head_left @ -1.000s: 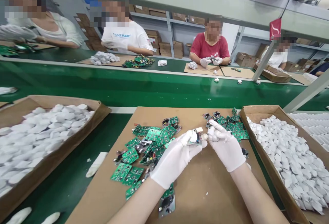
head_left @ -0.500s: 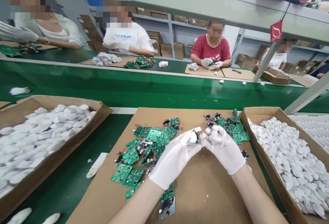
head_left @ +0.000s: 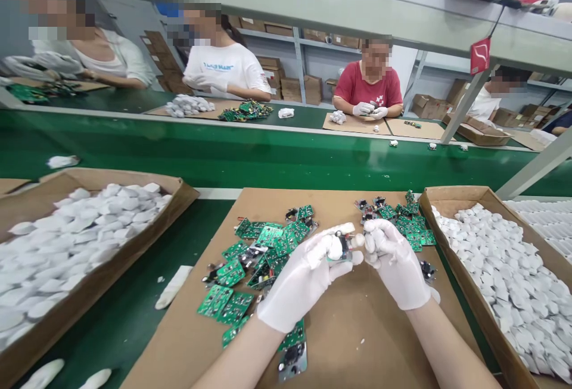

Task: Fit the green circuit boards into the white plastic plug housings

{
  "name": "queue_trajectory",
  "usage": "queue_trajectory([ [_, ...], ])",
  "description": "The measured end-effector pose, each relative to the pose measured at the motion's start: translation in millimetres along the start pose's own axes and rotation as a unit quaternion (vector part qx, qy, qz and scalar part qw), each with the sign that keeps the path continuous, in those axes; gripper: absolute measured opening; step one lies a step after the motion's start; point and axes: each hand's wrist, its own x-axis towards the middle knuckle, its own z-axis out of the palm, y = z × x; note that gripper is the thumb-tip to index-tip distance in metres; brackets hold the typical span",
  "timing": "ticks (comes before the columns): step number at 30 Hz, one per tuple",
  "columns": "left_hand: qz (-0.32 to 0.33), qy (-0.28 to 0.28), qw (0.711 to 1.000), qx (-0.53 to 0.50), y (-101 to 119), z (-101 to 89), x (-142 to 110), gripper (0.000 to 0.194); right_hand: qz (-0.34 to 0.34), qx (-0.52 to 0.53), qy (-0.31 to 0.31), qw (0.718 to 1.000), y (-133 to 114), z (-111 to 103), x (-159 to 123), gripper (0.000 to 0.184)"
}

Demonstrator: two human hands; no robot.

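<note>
Both my hands wear white gloves and meet above a brown cardboard sheet (head_left: 357, 329). My left hand (head_left: 304, 279) pinches a small circuit board with a white part (head_left: 342, 247) between thumb and fingers. My right hand (head_left: 395, 261) is curled closed right beside it, touching the same piece; what lies inside its fingers is hidden. A pile of green circuit boards (head_left: 263, 252) lies left of my hands. A smaller pile of green boards (head_left: 404, 219) lies behind my right hand. One more board (head_left: 292, 353) sits under my left wrist.
Cardboard boxes of white plastic shells stand at the left (head_left: 67, 240) and right (head_left: 504, 270). A green conveyor belt (head_left: 268, 156) runs across behind. Several people in white gloves work at the far side. Loose white pieces (head_left: 172, 288) lie on the green surface.
My hands have stayed together over the cardboard, shifting slightly lower. The fingers of my right hand have closed in tighter on the piece. White items on the belt have drifted to the right.
</note>
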Motion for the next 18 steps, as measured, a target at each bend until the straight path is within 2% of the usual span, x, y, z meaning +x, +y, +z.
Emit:
queue_trajectory([
  [4, 0.001, 0.006, 1.000, 0.015, 1.8, 2.1, -1.2, 0.030, 0.012, 0.015, -0.007, 1.000, -3.3, 1.6, -2.8, 0.033],
  [8, -0.001, 0.009, 1.000, 0.019, 1.8, 3.9, -0.8, 0.028, 0.025, 0.038, -0.019, 0.999, -5.8, 2.9, -3.1, 0.030],
  [11, -0.001, 0.019, 1.000, 0.021, 1.1, 3.4, -1.0, 0.030, 0.017, 0.042, -0.032, 0.998, -4.5, 1.8, -1.7, 0.031],
  [13, -0.005, 0.022, 1.000, 0.020, 0.0, 2.0, -0.9, 0.033, 0.000, 0.033, -0.019, 0.999, -2.7, 0.8, -1.0, 0.036],
  [16, -0.005, 0.025, 1.000, 0.016, -2.2, -0.1, 0.0, 0.036, -0.052, -0.068, 0.044, 0.995, -0.9, 2.2, -3.6, 0.040],
  [18, 0.001, 0.026, 1.000, 0.017, -3.2, -0.5, 0.7, 0.037, -0.106, -0.179, 0.091, 0.974, -0.2, 5.6, -8.5, 0.033],
])
